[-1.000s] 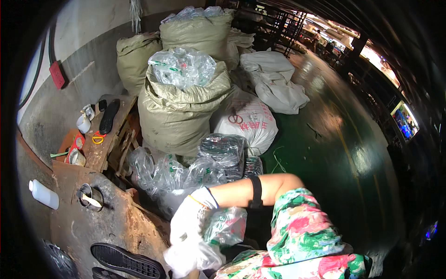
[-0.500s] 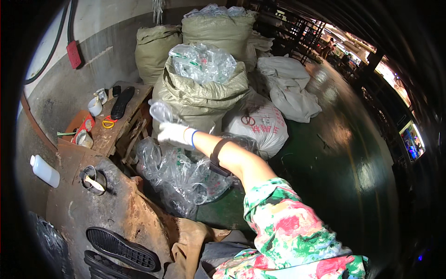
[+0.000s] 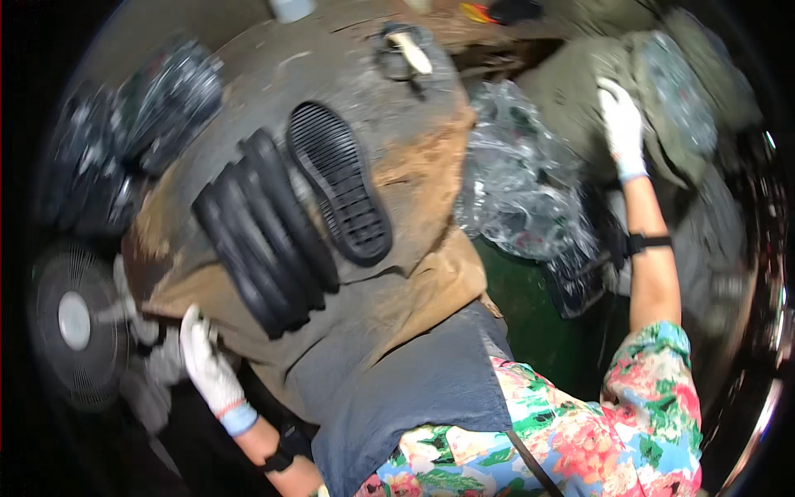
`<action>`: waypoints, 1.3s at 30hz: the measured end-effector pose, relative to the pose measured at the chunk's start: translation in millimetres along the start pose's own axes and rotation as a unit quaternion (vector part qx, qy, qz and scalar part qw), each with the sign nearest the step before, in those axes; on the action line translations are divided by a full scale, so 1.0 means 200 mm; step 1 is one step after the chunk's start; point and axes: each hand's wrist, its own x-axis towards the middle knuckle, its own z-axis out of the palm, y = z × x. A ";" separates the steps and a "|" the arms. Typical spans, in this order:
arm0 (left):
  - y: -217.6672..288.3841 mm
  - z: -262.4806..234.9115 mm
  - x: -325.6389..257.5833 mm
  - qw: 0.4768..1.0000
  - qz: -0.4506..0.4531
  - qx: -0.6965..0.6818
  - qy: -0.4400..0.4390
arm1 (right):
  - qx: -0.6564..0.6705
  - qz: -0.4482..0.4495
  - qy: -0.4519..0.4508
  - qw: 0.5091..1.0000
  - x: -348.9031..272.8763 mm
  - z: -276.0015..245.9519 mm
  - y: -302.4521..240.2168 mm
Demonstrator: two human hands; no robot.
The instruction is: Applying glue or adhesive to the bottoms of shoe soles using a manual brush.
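My left hand [image 3: 209, 364], in a white glove, is at the near left edge of the worktop. Its fingers point up and look apart, with nothing seen in them. My right hand [image 3: 621, 128], also gloved, reaches out at the far right in front of a green woven sack [image 3: 567, 87]. Its fingers are stretched out and nothing shows in them; I cannot tell whether they touch the sack. On the stained worktop cover [image 3: 431, 157] one black shoe sole [image 3: 341, 182] lies tread up. Beside it several black soles [image 3: 261, 236] stand packed on edge.
A pot with a pale-handled brush [image 3: 408, 54] is at the worktop's far side. Clear plastic bags [image 3: 522, 182] heap between worktop and sack. A fan [image 3: 74, 323] stands at the left, below dark plastic-wrapped bundles [image 3: 170, 103]. A blue-grey apron [image 3: 406, 398] covers my lap.
The view has swung left and down to the worktop. The clear plastic bag that was in my right hand no longer shows there. My left hand has come into view.
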 end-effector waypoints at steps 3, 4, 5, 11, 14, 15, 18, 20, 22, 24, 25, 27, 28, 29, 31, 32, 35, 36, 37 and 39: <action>-0.05 0.05 0.01 0.999 0.000 0.026 -0.028 | 0.166 0.028 -0.089 0.982 -0.12 0.06 -0.28; -0.06 0.08 0.03 0.999 0.024 0.032 -0.031 | 0.218 0.076 -0.124 0.965 -0.19 0.09 -0.29; -0.07 0.14 0.07 0.998 0.047 0.028 -0.042 | 0.256 0.121 -0.154 0.947 -0.22 0.11 -0.28; -0.09 0.23 0.17 0.980 0.134 0.145 -0.025 | 0.181 -0.071 -0.100 0.976 -0.12 0.26 -0.96; -0.23 0.22 0.29 0.905 0.215 0.367 0.010 | 0.168 -0.163 -0.089 0.968 0.06 0.30 -1.08; -0.27 0.21 0.31 0.877 0.196 0.439 0.011 | 0.216 -0.155 -0.083 0.960 0.10 0.34 -1.10; -0.34 0.31 0.29 0.836 0.126 0.533 0.044 | 0.132 -0.199 -0.048 0.970 0.28 0.41 -1.14; -0.38 0.37 0.26 0.810 0.171 0.560 0.046 | 0.046 -0.281 -0.124 0.951 0.43 0.40 -1.12; -0.41 0.40 0.24 0.810 0.167 0.561 0.026 | 0.013 -0.344 -0.121 0.931 0.53 0.47 -1.11; -0.42 0.40 0.24 0.838 0.180 0.515 0.019 | -0.029 -0.445 -0.101 0.889 0.59 0.52 -1.07; -0.45 0.34 0.22 0.857 0.172 0.484 0.018 | -0.048 -0.423 -0.193 0.884 0.55 0.52 -1.19; -0.54 0.23 0.21 0.889 0.233 0.395 0.016 | -0.022 -0.487 -0.153 0.860 0.53 0.57 -1.21; -0.58 0.17 0.18 0.926 0.199 0.320 0.019 | -0.022 -0.487 -0.150 0.860 0.51 0.60 -1.23; -0.55 0.22 0.18 0.957 0.168 0.236 0.011 | -0.005 -0.481 -0.131 0.867 0.53 0.62 -1.19; -0.46 0.28 0.14 0.996 0.063 0.056 0.036 | -0.010 -0.462 -0.145 0.875 0.54 0.64 -1.14; -0.36 0.29 0.11 0.999 0.015 -0.017 0.042 | -0.001 -0.449 -0.148 0.881 0.53 0.64 -1.15; -0.20 0.27 0.06 0.992 0.008 -0.089 0.093 | 0.000 -0.418 -0.107 0.902 0.56 0.66 -1.13; -0.16 0.24 0.06 0.989 0.007 -0.104 0.101 | 0.029 -0.330 -0.124 0.935 0.57 0.67 -1.13; -0.11 0.20 0.05 0.987 0.006 -0.117 0.112 | 0.031 -0.331 -0.124 0.935 0.58 0.66 -1.16; 0.00 0.15 0.06 0.978 0.009 -0.164 0.129 | 0.309 -0.134 -0.081 0.938 0.59 0.66 -1.18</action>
